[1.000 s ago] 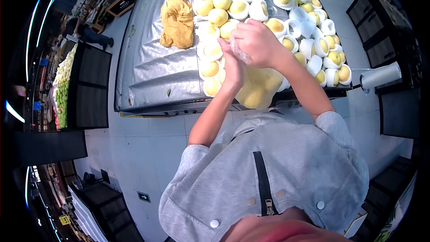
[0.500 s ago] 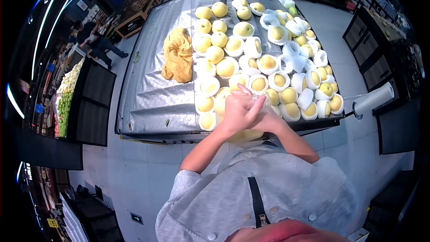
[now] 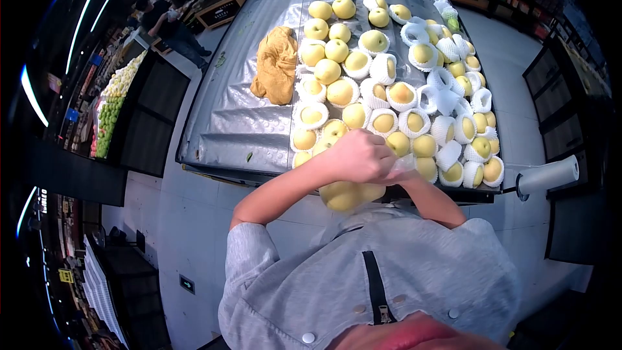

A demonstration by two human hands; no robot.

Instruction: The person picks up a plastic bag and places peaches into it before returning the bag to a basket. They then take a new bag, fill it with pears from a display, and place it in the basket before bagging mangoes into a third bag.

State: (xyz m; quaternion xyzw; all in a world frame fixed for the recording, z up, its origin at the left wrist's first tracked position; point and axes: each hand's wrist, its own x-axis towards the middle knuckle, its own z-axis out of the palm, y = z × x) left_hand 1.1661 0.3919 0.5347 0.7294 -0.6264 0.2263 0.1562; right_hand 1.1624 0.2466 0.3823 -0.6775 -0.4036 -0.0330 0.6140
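In the head view, a clear plastic bag (image 3: 350, 196) with yellow pears in it hangs below my hands, at the front edge of the fruit stand. My left hand (image 3: 363, 155) is closed in a fist over the gathered neck of the bag. My right hand (image 3: 400, 172) presses close against it from the right, closed on the bag's top; the left fist hides most of its fingers. Just beyond both hands lie rows of yellow pears (image 3: 354, 115), many in white foam nets.
A crumpled mustard-coloured cloth (image 3: 275, 65) lies on the silver-covered stand (image 3: 227, 126). Several loose foam nets (image 3: 443, 91) sit among the pears. At the right corner a roll of plastic bags (image 3: 549, 176) sticks out. A person (image 3: 170, 29) stands beyond, at the left.
My left hand has turned from an upright thumb to a closed fist, with its forearm more level. Both hands and the bag have come slightly nearer my body, and the view has shifted.
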